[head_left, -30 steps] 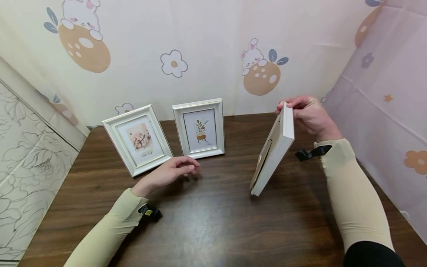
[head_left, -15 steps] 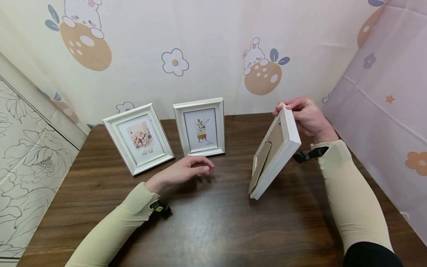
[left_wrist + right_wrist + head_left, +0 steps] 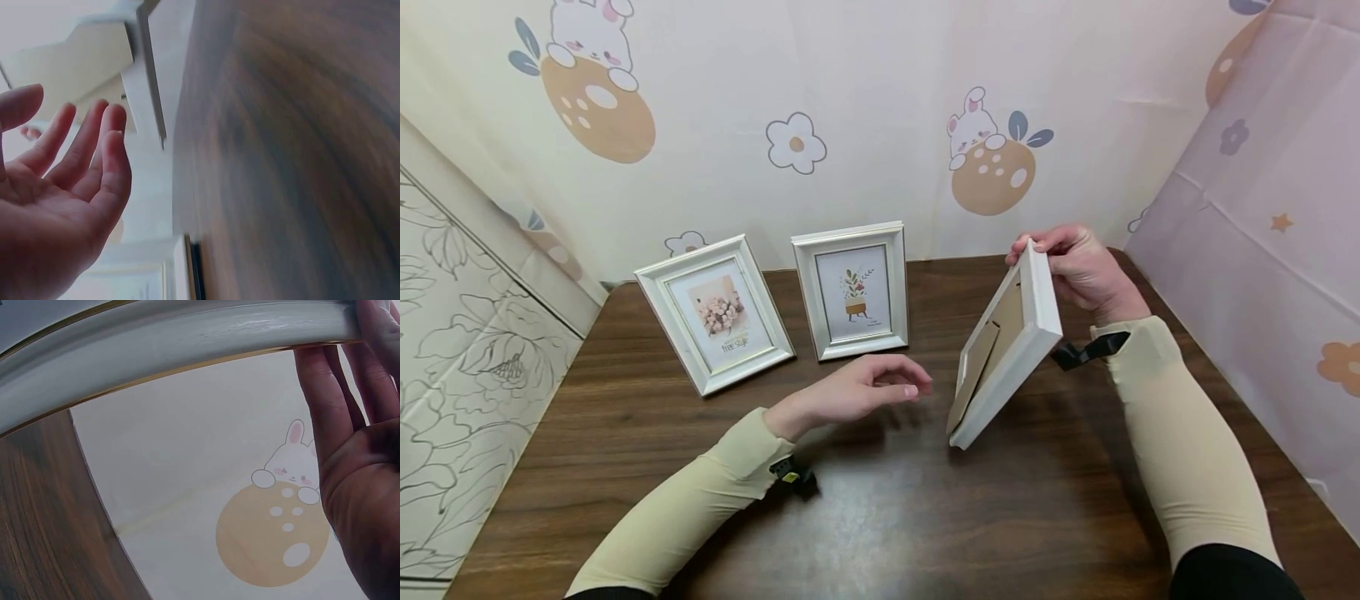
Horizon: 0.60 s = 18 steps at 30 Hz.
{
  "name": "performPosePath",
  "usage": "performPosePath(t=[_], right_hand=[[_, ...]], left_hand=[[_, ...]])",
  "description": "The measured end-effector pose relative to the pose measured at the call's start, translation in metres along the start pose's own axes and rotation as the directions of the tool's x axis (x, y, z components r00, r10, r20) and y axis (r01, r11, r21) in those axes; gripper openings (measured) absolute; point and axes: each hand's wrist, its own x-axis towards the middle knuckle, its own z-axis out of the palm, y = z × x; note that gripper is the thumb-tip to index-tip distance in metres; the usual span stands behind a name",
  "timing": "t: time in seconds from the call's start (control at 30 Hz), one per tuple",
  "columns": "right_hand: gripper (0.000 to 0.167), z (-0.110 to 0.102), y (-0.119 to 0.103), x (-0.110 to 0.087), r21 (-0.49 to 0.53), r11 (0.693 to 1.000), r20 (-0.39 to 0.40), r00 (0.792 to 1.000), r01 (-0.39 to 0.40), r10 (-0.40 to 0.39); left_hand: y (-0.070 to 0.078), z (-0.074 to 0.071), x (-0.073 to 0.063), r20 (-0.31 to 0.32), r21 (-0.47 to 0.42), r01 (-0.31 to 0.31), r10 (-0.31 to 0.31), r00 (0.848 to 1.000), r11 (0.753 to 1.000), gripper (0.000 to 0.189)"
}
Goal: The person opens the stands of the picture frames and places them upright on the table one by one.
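Note:
My right hand [image 3: 1086,271] grips the top edge of a white picture frame [image 3: 1009,367], thumb on one face and fingers on the other. This frame is tilted, its brown backing and stand leg [image 3: 976,371] turned toward the left. Whether its lower corner touches the table, I cannot tell. The right wrist view shows the fingers behind the frame's pale moulding [image 3: 187,347]. My left hand [image 3: 865,390] hovers over the table, left of that frame and apart from it. Its fingers are loosely bent and hold nothing, as the left wrist view of the hand [image 3: 69,187] also shows.
Two more white picture frames stand at the back: one with a potted-plant print [image 3: 853,292], one with a pink-flower print [image 3: 718,317] further left. The brown wooden table [image 3: 880,517] meets a patterned curtain [image 3: 872,83] behind and on the right.
My left hand has moved right, away from the flower-print frame toward the held one. My right hand has shifted slightly left and turned the frame so more of its back shows.

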Motion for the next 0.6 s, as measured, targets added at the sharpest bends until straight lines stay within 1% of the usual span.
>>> performPosePath(t=[0.13, 0.2, 0.43, 0.6], right_hand=[[0.019, 0.001, 0.0, -0.001, 0.002, 1.0, -0.01, 1.0, -0.007, 0.007], [0.02, 0.001, 0.0, -0.001, 0.004, 1.0, -0.016, 1.0, -0.007, 0.007], [0.018, 0.003, 0.001, 0.0, 0.037, 0.999, -0.019, 1.0, 0.01, -0.01], [0.021, 0.006, 0.001, 0.0, 0.059, 0.998, -0.072, 0.997, -0.007, 0.011]], left_hand=[[0.006, 0.01, 0.006, 0.006, 0.068, -0.033, 0.033, 0.999, 0.997, 0.026], [0.008, 0.014, 0.009, 0.012, 0.082, -0.039, 0.038, 0.999, 0.996, 0.026], [0.01, 0.025, 0.014, 0.036, 0.045, -0.036, 0.034, 0.999, 0.998, 0.025], [0.009, 0.029, 0.017, 0.044, 0.031, -0.033, 0.032, 0.999, 0.999, 0.025]])
